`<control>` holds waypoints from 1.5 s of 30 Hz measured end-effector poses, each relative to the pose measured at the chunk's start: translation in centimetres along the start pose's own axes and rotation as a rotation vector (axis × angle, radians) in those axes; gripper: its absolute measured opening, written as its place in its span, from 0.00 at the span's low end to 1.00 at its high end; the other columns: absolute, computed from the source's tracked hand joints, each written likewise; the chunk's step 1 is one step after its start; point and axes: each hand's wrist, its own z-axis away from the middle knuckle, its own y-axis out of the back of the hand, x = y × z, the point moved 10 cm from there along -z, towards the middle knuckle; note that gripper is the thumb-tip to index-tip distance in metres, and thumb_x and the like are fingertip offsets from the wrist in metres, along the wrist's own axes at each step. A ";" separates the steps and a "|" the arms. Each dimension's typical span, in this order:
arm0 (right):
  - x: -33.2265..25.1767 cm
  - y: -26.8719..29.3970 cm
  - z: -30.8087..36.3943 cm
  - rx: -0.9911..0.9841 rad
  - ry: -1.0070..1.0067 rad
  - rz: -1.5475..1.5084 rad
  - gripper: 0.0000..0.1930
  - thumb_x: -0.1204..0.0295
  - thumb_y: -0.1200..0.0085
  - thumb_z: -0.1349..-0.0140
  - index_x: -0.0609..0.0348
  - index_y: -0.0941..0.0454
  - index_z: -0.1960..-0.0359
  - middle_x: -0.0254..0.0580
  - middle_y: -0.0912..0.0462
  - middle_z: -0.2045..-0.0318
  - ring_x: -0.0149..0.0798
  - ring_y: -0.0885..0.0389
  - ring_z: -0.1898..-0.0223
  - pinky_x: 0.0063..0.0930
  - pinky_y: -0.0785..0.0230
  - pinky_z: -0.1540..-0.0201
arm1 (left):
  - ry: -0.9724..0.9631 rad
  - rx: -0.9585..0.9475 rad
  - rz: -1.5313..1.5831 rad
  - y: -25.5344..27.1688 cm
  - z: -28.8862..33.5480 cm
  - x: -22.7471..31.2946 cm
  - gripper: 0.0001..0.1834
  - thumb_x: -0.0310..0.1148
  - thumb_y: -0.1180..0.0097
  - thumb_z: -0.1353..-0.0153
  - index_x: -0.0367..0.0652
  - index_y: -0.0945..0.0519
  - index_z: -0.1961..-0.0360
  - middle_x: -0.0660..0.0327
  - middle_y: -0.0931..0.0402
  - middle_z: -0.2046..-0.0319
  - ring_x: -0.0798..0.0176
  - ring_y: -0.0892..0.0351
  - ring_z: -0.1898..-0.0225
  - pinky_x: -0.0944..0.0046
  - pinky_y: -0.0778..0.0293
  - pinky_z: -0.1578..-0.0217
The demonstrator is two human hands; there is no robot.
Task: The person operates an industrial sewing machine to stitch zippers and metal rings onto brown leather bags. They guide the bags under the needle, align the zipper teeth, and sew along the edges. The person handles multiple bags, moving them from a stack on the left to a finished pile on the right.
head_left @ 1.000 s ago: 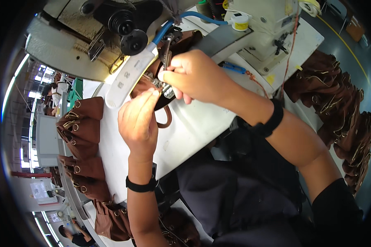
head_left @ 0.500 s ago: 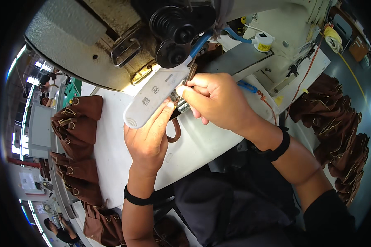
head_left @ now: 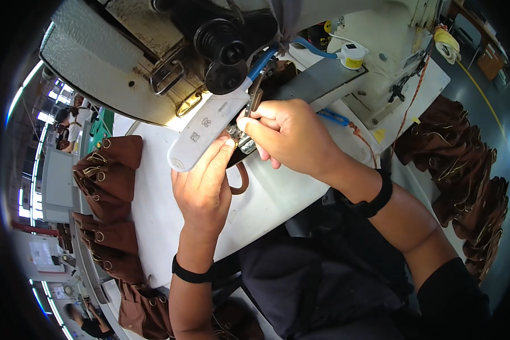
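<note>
Both my hands work close together at the needle end of an industrial sewing machine (head_left: 110, 68), below its light-coloured lamp arm (head_left: 209, 127). My left hand (head_left: 204, 192) is closed, thumb and fingertips pinched beside the small metal parts (head_left: 245, 141) there; what they pinch is too small to tell. My right hand (head_left: 292, 133) is curled with thumb against forefinger, just right of those parts. A slim dark metal piece shows above its thumb, but whether it is held or belongs to the machine is unclear. Under the fingers hangs a brown leather loop (head_left: 242, 180), like a bag handle.
Brown leather bags with metal rings (head_left: 105, 181) line the left edge of the white table (head_left: 158, 226). More brown leather pieces (head_left: 453, 164) are heaped at right. A blue-handled tool (head_left: 334, 117) lies beside the machine bed. Other people are at far left.
The whole view has shifted slightly, with the machine head now a little further left. My hands keep nearly the same pinched poses at the needle end.
</note>
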 end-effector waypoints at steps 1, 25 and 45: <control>0.0 0.1 0.1 -0.003 -0.004 0.000 0.11 0.70 0.44 0.29 0.68 0.17 0.64 0.34 0.21 0.85 0.22 0.29 0.87 0.22 0.37 0.82 | 0.002 0.012 0.002 0.0 0.1 0.0 0.21 0.12 0.40 0.46 0.41 0.14 0.51 0.59 0.13 0.53 0.58 0.17 0.57 0.59 0.28 0.51; -14.1 -1.1 18.6 -0.554 0.899 0.370 0.14 0.72 0.36 0.43 0.63 0.15 0.56 0.36 0.18 0.64 0.26 0.23 0.76 0.19 0.35 0.77 | 0.181 0.080 0.230 -0.9 0.4 -1.2 0.14 0.14 0.40 0.37 0.37 0.13 0.53 0.54 0.13 0.54 0.56 0.15 0.51 0.60 0.24 0.46; -21.7 48.7 -15.4 0.177 -0.146 1.332 0.29 0.47 0.47 0.29 0.66 0.15 0.51 0.40 0.12 0.63 0.32 0.17 0.62 0.30 0.25 0.53 | 0.097 0.096 0.091 -0.1 1.0 -1.6 0.17 0.22 0.33 0.50 0.42 0.11 0.56 0.59 0.15 0.62 0.57 0.21 0.64 0.55 0.30 0.53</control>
